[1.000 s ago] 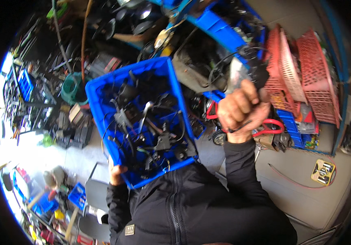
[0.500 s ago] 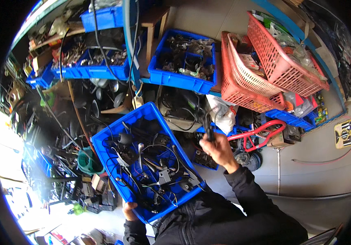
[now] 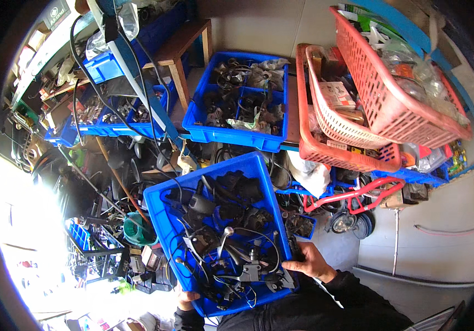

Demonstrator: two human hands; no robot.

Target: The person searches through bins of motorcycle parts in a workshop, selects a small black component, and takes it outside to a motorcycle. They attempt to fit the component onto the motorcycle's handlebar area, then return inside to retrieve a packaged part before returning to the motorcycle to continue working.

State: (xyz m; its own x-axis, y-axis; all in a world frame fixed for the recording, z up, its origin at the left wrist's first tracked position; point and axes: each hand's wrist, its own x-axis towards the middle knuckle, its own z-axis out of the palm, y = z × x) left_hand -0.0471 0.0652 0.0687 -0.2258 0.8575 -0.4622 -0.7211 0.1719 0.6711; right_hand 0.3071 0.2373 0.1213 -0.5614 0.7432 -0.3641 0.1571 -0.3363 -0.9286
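A blue plastic bin (image 3: 165, 191) is tilted in front of my body, full of black parts, cables and metal levers. My left hand (image 3: 186, 298) is closed on its lower left corner, with the fingers mostly hidden. At the right wall, my right hand (image 3: 313, 262) grips the rim, thumb laid over the edge. Something dark shows beside its fingers; I cannot make out whether it is held. Inside lie a silver lever (image 3: 226, 234), a grey metal bracket (image 3: 252, 272) and a black housing (image 3: 200, 204).
Ahead, a shelf carries a divided blue bin (image 3: 237, 135) of small parts and stacked pink baskets (image 3: 352, 160). A red tubular frame (image 3: 352, 194) stands below them. Dark parts and a green basket (image 3: 137, 229) crowd the left. A blue post (image 3: 143, 91) with hanging cables rises ahead.
My right hand has come down from above the bin's right side, where it held a dark part with a cable, onto the rim. The bin sits further right in view.
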